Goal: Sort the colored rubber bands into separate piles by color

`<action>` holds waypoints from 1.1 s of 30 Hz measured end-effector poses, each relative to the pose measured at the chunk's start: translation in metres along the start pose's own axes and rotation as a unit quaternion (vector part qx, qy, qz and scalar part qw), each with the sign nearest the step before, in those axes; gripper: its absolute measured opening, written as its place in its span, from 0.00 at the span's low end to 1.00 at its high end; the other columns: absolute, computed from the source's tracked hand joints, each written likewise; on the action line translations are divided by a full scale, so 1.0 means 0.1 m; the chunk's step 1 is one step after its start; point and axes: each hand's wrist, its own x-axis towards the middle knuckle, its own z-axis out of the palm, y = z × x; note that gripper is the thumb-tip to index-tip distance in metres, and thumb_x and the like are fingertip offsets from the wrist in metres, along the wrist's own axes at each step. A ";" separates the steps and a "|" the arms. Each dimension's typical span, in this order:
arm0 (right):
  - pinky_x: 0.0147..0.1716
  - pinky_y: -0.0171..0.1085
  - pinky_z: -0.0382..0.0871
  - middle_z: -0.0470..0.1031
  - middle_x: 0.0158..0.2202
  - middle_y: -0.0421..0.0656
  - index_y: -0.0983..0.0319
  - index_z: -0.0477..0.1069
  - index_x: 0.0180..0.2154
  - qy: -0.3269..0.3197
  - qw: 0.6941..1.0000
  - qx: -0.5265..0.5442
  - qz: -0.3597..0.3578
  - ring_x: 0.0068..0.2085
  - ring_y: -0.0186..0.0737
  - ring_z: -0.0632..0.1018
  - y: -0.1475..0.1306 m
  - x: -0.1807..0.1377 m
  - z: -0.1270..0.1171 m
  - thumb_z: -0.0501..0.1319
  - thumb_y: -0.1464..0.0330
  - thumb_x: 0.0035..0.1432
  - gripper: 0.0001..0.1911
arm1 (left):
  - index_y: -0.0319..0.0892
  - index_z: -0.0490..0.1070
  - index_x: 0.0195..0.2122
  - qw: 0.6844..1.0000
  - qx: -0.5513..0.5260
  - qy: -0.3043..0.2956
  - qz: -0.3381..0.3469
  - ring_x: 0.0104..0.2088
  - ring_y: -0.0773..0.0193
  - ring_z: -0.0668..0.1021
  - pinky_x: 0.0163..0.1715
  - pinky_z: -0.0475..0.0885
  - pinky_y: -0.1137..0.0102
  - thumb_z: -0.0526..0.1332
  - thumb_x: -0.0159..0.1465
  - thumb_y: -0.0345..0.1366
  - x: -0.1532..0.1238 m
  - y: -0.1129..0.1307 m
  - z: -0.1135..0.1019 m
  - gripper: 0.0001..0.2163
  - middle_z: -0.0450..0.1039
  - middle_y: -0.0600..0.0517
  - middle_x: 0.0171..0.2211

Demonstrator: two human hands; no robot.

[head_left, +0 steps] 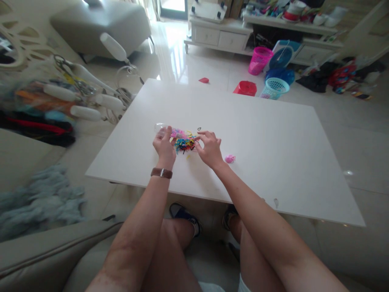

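A small heap of tiny coloured elastic bands (184,142) lies on the white table (273,162). My left hand (164,145), with a brown watch strap on its wrist, rests at the heap's left side, fingers curled by a clear plastic container (160,127) lying on the table. My right hand (209,148) is at the heap's right side, fingertips pinched together on the bands. One black band (199,129) lies apart just beyond the heap. A small pink piece (230,158) sits to the right of my right hand.
A sofa edge (45,247) with blue fluff (39,200) is at the left. A rack of clutter (60,97) stands left of the table. Pink (259,60), red (245,88) and teal baskets (275,87) sit on the floor beyond. A white cabinet (219,36) is at the back.
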 end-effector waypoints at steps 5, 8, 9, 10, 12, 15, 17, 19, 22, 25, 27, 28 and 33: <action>0.53 0.53 0.60 0.74 0.59 0.49 0.58 0.77 0.43 -0.009 1.000 0.000 0.008 0.59 0.53 0.69 0.02 0.00 0.01 0.57 0.67 0.65 0.10 | 0.42 0.74 0.47 0.980 0.106 -0.055 0.158 0.50 0.56 0.80 0.52 0.75 0.63 0.78 0.50 0.41 -0.04 0.05 0.02 0.25 0.78 0.47 0.47; 0.53 0.53 0.60 0.74 0.59 0.48 0.58 0.77 0.43 -0.008 1.000 0.003 0.007 0.59 0.53 0.69 0.02 -0.01 0.00 0.57 0.67 0.65 0.10 | 0.42 0.74 0.48 0.969 0.142 -0.085 0.185 0.52 0.54 0.80 0.54 0.75 0.61 0.78 0.51 0.40 -0.07 0.07 0.03 0.25 0.78 0.47 0.47; 0.53 0.53 0.60 0.74 0.59 0.48 0.58 0.77 0.43 -0.009 1.000 0.004 0.008 0.59 0.53 0.69 0.02 -0.01 0.00 0.57 0.67 0.65 0.11 | 0.41 0.74 0.47 0.968 0.149 -0.085 0.184 0.52 0.53 0.80 0.54 0.75 0.61 0.78 0.51 0.40 -0.08 0.07 0.03 0.25 0.78 0.46 0.46; 0.53 0.53 0.60 0.74 0.59 0.48 0.58 0.77 0.43 -0.009 1.000 0.003 0.011 0.59 0.53 0.69 0.01 -0.01 -0.01 0.57 0.67 0.65 0.11 | 0.41 0.74 0.46 0.967 0.156 -0.083 0.184 0.51 0.53 0.80 0.53 0.76 0.60 0.78 0.50 0.40 -0.08 0.07 0.03 0.24 0.78 0.46 0.45; 0.53 0.53 0.60 0.73 0.59 0.49 0.58 0.77 0.43 -0.013 1.000 0.001 0.017 0.59 0.53 0.68 0.01 0.00 -0.02 0.56 0.67 0.66 0.11 | 0.40 0.74 0.45 0.965 0.164 -0.085 0.188 0.50 0.53 0.80 0.52 0.76 0.60 0.78 0.51 0.41 -0.09 0.05 0.03 0.23 0.78 0.46 0.45; 0.53 0.53 0.60 0.73 0.59 0.49 0.58 0.77 0.43 -0.020 1.000 -0.004 0.017 0.59 0.54 0.67 0.01 0.00 -0.02 0.56 0.66 0.66 0.12 | 0.41 0.74 0.47 0.959 0.168 -0.105 0.201 0.50 0.53 0.81 0.50 0.78 0.61 0.77 0.51 0.42 -0.09 0.03 0.03 0.24 0.78 0.45 0.45; 0.54 0.54 0.60 0.73 0.59 0.49 0.58 0.77 0.43 -0.021 1.000 -0.003 0.017 0.60 0.54 0.67 0.00 0.00 -0.02 0.56 0.66 0.66 0.12 | 0.42 0.74 0.47 0.957 0.173 -0.110 0.205 0.49 0.53 0.81 0.47 0.79 0.62 0.77 0.52 0.44 -0.10 0.02 0.03 0.25 0.78 0.46 0.45; 0.54 0.54 0.60 0.73 0.59 0.49 0.58 0.77 0.43 -0.021 1.000 0.001 0.018 0.60 0.53 0.68 0.00 0.00 -0.03 0.56 0.66 0.65 0.11 | 0.42 0.73 0.49 0.953 0.185 -0.120 0.209 0.50 0.53 0.81 0.47 0.79 0.62 0.77 0.52 0.44 -0.10 0.00 0.03 0.26 0.78 0.45 0.46; 0.54 0.54 0.60 0.73 0.59 0.48 0.58 0.77 0.42 -0.021 1.000 0.005 0.020 0.59 0.53 0.68 0.00 -0.01 -0.03 0.56 0.66 0.65 0.11 | 0.42 0.73 0.49 0.950 0.195 -0.125 0.211 0.50 0.53 0.81 0.48 0.79 0.62 0.76 0.52 0.46 -0.10 -0.01 0.02 0.27 0.78 0.45 0.47; 0.54 0.54 0.60 0.74 0.59 0.48 0.58 0.77 0.42 -0.016 1.000 0.008 0.017 0.59 0.52 0.69 0.00 -0.01 -0.04 0.56 0.67 0.65 0.11 | 0.42 0.73 0.50 0.949 0.197 -0.126 0.213 0.50 0.53 0.81 0.49 0.78 0.61 0.76 0.54 0.47 -0.09 0.00 0.01 0.26 0.78 0.44 0.47; 0.54 0.53 0.60 0.74 0.58 0.48 0.58 0.77 0.42 -0.012 1.000 0.011 0.013 0.59 0.52 0.69 0.00 -0.01 -0.04 0.56 0.67 0.65 0.11 | 0.42 0.73 0.50 0.947 0.197 -0.126 0.219 0.51 0.52 0.80 0.51 0.78 0.60 0.75 0.54 0.47 -0.09 0.02 0.01 0.26 0.78 0.44 0.48; 0.54 0.53 0.60 0.74 0.58 0.48 0.58 0.77 0.42 -0.010 1.000 0.012 0.013 0.59 0.52 0.69 0.00 -0.01 -0.04 0.57 0.67 0.65 0.10 | 0.42 0.73 0.49 0.949 0.193 -0.120 0.221 0.51 0.52 0.81 0.51 0.78 0.60 0.76 0.53 0.48 -0.09 0.03 0.01 0.26 0.78 0.44 0.47; 0.54 0.54 0.60 0.74 0.59 0.49 0.58 0.77 0.42 -0.015 1.000 0.009 0.023 0.60 0.52 0.69 -0.01 -0.01 -0.05 0.56 0.66 0.65 0.11 | 0.41 0.74 0.47 0.960 0.158 -0.116 0.199 0.52 0.52 0.80 0.52 0.77 0.61 0.77 0.51 0.46 -0.11 0.06 0.03 0.26 0.78 0.45 0.47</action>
